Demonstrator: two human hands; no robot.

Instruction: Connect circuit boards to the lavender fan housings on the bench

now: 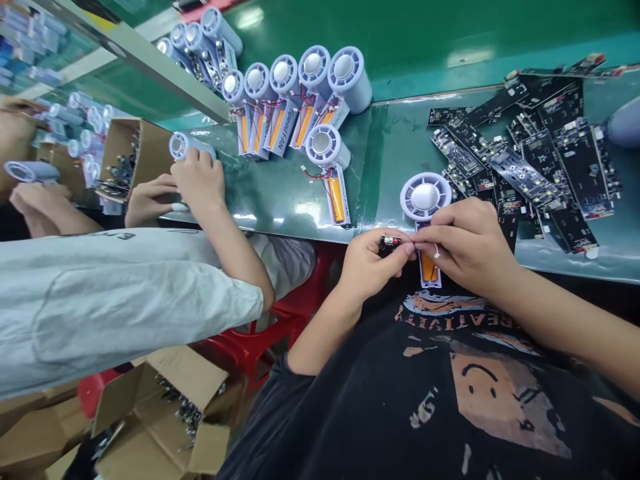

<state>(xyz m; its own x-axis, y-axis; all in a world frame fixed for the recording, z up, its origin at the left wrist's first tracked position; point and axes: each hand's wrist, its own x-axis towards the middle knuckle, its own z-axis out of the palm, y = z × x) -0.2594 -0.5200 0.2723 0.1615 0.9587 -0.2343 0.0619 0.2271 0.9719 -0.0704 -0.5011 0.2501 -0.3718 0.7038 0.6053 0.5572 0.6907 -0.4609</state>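
My left hand (373, 265) is closed on a black circuit board (389, 244) whose end, with small white and red connectors, sticks out between thumb and fingers. Pinched in the fingertips of my right hand (467, 243) is a thin wire; a small white plug (437, 253) shows just below these fingers. Both hands meet over a lilac handheld fan (425, 197) lying at the bench edge. Its opened handle, partly covered by my fingers, holds an orange battery (429, 268). Where the wire meets the board is too small to make out.
A pile of black circuit boards (530, 167) lies on the right of the green bench (385, 143). Several lilac fans (345, 73) with orange batteries stand to the left. Beside me a co-worker's hand (203, 180) holds another fan. Below are a red stool (250, 350) and a cardboard box (150, 427).
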